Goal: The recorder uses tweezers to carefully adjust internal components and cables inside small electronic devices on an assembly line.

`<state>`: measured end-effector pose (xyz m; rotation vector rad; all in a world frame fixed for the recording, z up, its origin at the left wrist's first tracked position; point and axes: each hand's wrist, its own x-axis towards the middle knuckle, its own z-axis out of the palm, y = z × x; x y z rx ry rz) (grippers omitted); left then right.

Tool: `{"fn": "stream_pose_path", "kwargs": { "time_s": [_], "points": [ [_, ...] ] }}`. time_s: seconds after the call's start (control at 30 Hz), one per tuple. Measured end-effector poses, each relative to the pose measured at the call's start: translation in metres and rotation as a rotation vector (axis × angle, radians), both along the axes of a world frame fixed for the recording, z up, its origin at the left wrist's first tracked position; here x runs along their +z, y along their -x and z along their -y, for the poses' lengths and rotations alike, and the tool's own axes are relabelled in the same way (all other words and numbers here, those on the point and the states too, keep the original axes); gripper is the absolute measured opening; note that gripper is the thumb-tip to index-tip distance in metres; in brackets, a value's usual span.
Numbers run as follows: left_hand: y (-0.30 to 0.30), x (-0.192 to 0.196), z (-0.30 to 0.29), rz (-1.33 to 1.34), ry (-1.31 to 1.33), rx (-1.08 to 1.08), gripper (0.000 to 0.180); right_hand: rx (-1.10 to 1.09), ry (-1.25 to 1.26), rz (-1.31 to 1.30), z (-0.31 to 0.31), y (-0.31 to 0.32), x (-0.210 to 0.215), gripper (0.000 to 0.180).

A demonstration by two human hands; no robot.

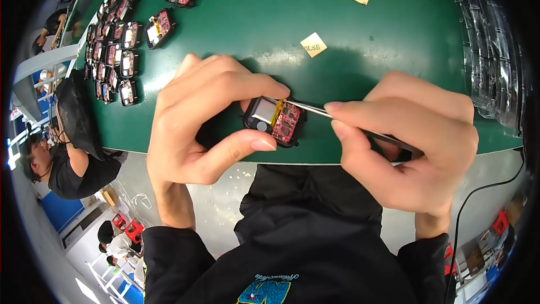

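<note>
My left hand point(197, 118) pinches a small black electronic module point(275, 120) between thumb and fingers, just above the near edge of the green table point(337, 28). The module shows a red circuit board, a silver battery and a yellow strip. My right hand point(410, 141) grips metal tweezers point(309, 109), whose tip touches the module's top edge near the yellow strip.
Several similar black-and-red modules point(121, 50) lie in rows at the table's far left. Small tan paper squares point(313, 44) lie on the green surface beyond my hands. Clear plastic trays point(489, 50) stack at the right edge. Another person point(62, 163) sits at lower left.
</note>
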<state>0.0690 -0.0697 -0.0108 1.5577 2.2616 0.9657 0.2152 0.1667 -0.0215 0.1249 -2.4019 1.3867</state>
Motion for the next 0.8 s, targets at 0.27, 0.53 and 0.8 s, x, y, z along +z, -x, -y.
{"fn": "stream_pose_path", "kwargs": {
  "time_s": [0.27,0.53,0.8],
  "points": [
    [-0.010,-0.001,-0.007,-0.162,0.003,0.063,0.069,-0.143,0.007,-0.038,0.010,-0.006,0.001,0.025],
    [-0.014,-0.001,-0.011,-0.176,-0.025,0.095,0.069,-0.189,-0.099,-0.111,0.026,-0.010,-0.006,0.028],
    [-0.012,-0.005,-0.007,-0.128,-0.047,0.104,0.066,-0.183,-0.124,-0.093,0.027,-0.007,-0.007,0.029]
  ]
}}
